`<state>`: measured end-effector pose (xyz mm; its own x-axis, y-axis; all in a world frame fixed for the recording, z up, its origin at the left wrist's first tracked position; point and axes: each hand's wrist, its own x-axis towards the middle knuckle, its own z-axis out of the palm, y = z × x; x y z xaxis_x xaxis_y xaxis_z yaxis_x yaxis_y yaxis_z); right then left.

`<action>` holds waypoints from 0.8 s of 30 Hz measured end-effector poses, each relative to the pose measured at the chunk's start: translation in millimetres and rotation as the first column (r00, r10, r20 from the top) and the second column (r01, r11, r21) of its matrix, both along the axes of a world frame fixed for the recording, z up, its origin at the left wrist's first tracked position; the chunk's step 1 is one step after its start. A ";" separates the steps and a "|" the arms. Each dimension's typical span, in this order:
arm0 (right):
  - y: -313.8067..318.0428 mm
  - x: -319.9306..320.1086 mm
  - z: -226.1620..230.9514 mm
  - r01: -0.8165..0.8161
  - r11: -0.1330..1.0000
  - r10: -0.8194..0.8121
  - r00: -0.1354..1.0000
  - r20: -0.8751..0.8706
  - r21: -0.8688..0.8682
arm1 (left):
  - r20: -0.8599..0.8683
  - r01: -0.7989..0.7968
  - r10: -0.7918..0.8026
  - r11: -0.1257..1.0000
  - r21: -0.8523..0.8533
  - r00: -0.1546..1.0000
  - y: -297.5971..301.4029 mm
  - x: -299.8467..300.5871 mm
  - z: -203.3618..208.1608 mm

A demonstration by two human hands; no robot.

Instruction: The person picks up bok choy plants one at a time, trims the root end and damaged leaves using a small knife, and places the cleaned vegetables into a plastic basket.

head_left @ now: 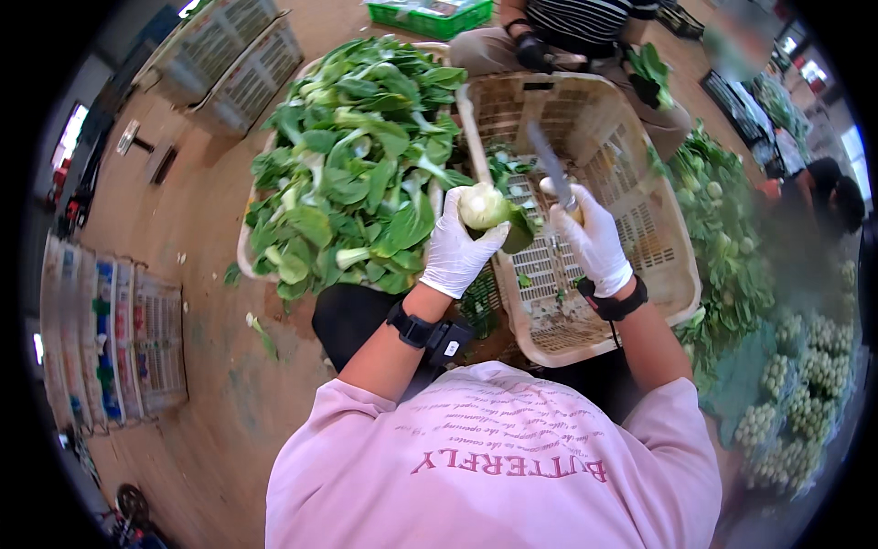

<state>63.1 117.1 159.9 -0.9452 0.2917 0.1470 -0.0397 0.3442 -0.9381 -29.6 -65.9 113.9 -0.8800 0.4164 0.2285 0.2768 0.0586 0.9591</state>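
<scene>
My left hand (459, 245), in a white glove, is closed around a head of bok choy (483, 207), its pale cut base turned up. In my gloved right hand (593, 236) is a knife (549, 157), gripped by the handle, its blade pointing up and away from me. The blade is apart from the bok choy. Both hands are above the near left side of a beige plastic crate (681, 245), which has loose leaf scraps (506, 166) inside. Left of my hands, a big heap of leafy bok choy (361, 151) fills another container.
Across the crate sits a person (585, 32) with dark gloves, holding greens (649, 66). More bok choy (718, 229) is piled on the right, near bundled pale vegetables (805, 393). Stacked crates stand at the far left (229, 73) and near left (114, 334). A green basket (430, 16) is behind the heap.
</scene>
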 end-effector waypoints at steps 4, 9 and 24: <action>-47.6 -14.3 12.0 -0.060 0.847 0.205 0.954 -0.221 0.528 | -0.116 -0.194 0.178 0.972 -0.136 0.977 -40.3 -0.4 3.9; -89.8 -43.3 23.7 -0.174 0.646 0.351 0.933 -0.086 0.744 | -0.484 -0.382 0.224 0.888 -0.255 0.846 -83.9 -12.4 20.6; -144.6 -180.3 31.0 -0.452 0.884 0.430 0.886 0.172 0.118 | 0.208 -0.305 0.254 0.915 0.263 0.945 -175.0 -37.9 31.1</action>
